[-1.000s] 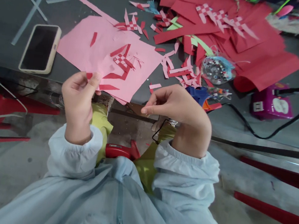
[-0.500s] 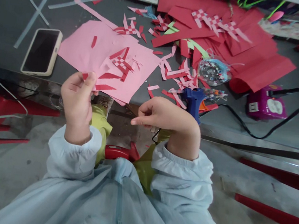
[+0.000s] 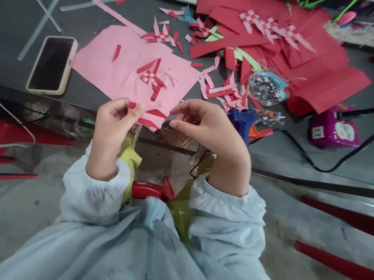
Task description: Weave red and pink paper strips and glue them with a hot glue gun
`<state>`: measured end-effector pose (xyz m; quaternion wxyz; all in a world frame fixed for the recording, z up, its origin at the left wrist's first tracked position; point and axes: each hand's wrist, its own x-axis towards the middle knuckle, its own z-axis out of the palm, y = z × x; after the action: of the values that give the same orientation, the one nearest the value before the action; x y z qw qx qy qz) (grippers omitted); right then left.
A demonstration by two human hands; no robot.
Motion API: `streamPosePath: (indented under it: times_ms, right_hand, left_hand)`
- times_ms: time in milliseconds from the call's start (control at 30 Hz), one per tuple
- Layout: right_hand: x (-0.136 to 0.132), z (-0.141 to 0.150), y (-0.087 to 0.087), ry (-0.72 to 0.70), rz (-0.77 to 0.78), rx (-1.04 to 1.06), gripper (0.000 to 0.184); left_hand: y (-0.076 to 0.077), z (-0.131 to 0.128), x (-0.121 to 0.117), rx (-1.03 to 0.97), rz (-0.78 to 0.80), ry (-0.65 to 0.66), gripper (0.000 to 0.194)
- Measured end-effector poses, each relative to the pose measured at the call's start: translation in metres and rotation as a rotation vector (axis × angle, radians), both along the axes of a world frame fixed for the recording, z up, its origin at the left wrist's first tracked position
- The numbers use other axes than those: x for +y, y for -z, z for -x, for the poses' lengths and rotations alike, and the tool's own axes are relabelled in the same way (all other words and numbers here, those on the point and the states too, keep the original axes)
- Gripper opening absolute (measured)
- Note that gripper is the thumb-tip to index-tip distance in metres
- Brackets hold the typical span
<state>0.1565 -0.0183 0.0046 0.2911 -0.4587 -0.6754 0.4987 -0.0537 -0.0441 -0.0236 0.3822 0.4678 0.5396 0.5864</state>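
Note:
My left hand pinches a small red paper strip between thumb and forefinger, just below the table's front edge. My right hand is beside it, fingers curled and reaching toward the strip; nothing clear shows in them. Just beyond both hands lies a pink paper sheet carrying red strips and a small woven red-and-pink piece. A blue glue gun lies right behind my right hand.
A phone lies at the left on the dark table. Red paper sheets with woven pieces fill the far right. A purple power box with black cords sits at the right. Red stool legs stand on the floor.
My left hand moved right with the strip, and my right hand rose from below the table edge toward it. The two hands are now close together.

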Motion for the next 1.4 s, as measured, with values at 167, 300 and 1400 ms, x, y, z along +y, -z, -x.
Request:
streamPosePath:
  times_ms: [167, 300, 1400]
  right_hand:
    - [0.001, 0.015, 0.006, 0.02, 0.013, 0.118, 0.052]
    - [0.0, 0.025, 0.006, 0.04, 0.029, 0.174, 0.05]
    - [0.001, 0.023, 0.016, 0.138, -0.497, 0.101, 0.008]
  left_hand:
    - [-0.005, -0.004, -0.004, 0.098, 0.021, 0.128, 0.043]
    - [-0.01, -0.006, -0.006, 0.189, 0.002, 0.208, 0.051]
    - [0.0, -0.006, 0.0, 0.106, -0.139, -0.008, 0.033]
